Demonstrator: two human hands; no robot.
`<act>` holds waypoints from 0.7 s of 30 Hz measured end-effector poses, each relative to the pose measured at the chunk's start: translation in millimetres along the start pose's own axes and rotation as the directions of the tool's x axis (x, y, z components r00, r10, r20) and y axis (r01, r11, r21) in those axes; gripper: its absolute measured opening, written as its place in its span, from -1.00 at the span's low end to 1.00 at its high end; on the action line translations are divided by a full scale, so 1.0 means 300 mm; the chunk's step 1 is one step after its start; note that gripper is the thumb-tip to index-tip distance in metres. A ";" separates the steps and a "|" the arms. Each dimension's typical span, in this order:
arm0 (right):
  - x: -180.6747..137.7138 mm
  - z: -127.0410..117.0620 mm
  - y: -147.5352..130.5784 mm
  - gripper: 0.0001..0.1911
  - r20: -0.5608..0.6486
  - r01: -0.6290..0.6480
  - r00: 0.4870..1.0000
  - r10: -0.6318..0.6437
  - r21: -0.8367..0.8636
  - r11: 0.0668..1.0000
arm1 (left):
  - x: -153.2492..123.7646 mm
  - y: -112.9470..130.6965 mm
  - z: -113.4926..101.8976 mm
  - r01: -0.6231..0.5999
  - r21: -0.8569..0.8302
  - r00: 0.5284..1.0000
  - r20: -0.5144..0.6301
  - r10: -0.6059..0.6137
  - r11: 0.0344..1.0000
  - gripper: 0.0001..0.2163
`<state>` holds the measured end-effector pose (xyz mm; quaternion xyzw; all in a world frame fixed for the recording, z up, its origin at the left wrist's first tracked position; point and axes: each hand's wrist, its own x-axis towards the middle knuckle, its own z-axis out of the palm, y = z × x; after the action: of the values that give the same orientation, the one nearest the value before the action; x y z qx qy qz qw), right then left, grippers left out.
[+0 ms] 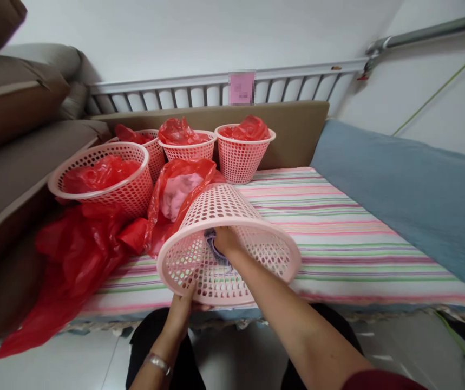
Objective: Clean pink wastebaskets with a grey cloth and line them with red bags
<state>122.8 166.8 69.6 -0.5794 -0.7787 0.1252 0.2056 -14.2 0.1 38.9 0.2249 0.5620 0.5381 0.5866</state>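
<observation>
A pink perforated plastic basket (216,216) lies tipped on its side on the striped bed cover, its mouth facing me. My left hand (183,311) grips the basket's lower rim from below. My right hand (224,241) reaches inside the basket and is closed on a small bluish cloth (213,245). A red plastic bag (177,197) with something pale pink in it lies right behind the basket.
Several pink baskets (242,151) holding red bags (98,173) stand at the back and left. A heap of red plastic (73,254) hangs over the bed's left edge. A blue blanket (411,189) covers the right side, brown cushions (8,108) the left.
</observation>
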 end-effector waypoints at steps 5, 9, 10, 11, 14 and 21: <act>-0.262 -0.030 -0.071 -0.54 0.066 0.052 0.997 -0.050 -0.026 0.998 | 0.014 -0.032 0.002 -0.027 -0.009 1.000 -0.016 0.027 1.000 -0.57; -0.500 -0.030 -0.094 -0.46 0.105 0.163 0.981 -0.163 0.007 0.987 | 0.018 -0.039 -0.002 -0.059 0.011 0.998 -0.009 0.059 0.998 -0.55; -0.539 -0.029 -0.095 -0.44 0.112 0.167 0.979 -0.168 0.019 0.986 | 0.017 -0.038 -0.003 -0.068 0.015 0.998 -0.009 0.068 0.998 -0.56; -0.567 -0.027 -0.095 -0.43 0.115 0.165 0.979 -0.167 0.027 0.986 | 0.014 -0.037 -0.004 -0.078 0.018 0.997 -0.013 0.078 0.997 -0.57; -0.588 -0.027 -0.098 -0.44 0.111 0.157 0.981 -0.159 0.025 0.987 | 0.010 -0.039 -0.009 -0.093 0.023 0.995 -0.036 0.093 0.995 -0.60; -0.414 -0.019 -0.114 -0.51 0.034 0.097 0.995 -0.096 -0.039 0.994 | 0.032 -0.074 -0.017 -0.060 -0.006 0.996 -0.069 0.059 0.998 -0.61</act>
<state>126.7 38.1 67.6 -0.5429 -0.8115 0.1086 0.1870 -12.5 -0.1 14.2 0.2205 0.5727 0.5649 0.5516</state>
